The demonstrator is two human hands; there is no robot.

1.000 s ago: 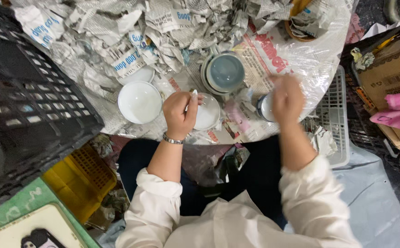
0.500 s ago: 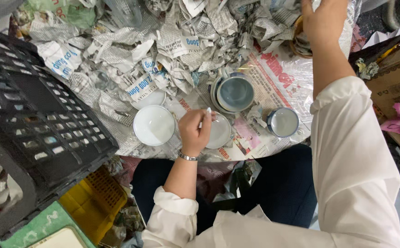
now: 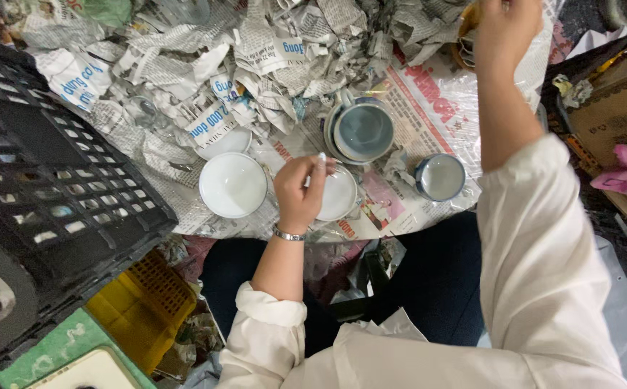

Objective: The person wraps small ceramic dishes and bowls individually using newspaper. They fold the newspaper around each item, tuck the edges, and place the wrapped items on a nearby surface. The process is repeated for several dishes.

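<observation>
The fingers [image 3: 312,171] of the left hand [image 3: 300,194] are curled narrowly, pinched over the near rim of a small white ceramic dish [image 3: 336,193] that lies touching them at three o'clock on the spread newspaper [image 3: 428,108]. The dish is round, so no long axis is offered; it sits flat, mouth up. The right hand [image 3: 504,29] is raised well apart at one o'clock, near a brown object at the top edge; its fingers are bent, but whether anything is gripped cannot be told. The left hand is therefore much the nearer to the dish.

A larger white ceramic bowl [image 3: 233,184] is set just beside the left hand at nine o'clock. A stack of blue-grey glazed bowls [image 3: 362,131] stands at one o'clock of the dish, near its far rim, and a small blue-rimmed cup [image 3: 439,176] is placed further out at three o'clock. Crumpled newspaper wads [image 3: 256,65] are heaped behind. A black plastic crate [image 3: 47,187] is seen far out at nine o'clock.
</observation>
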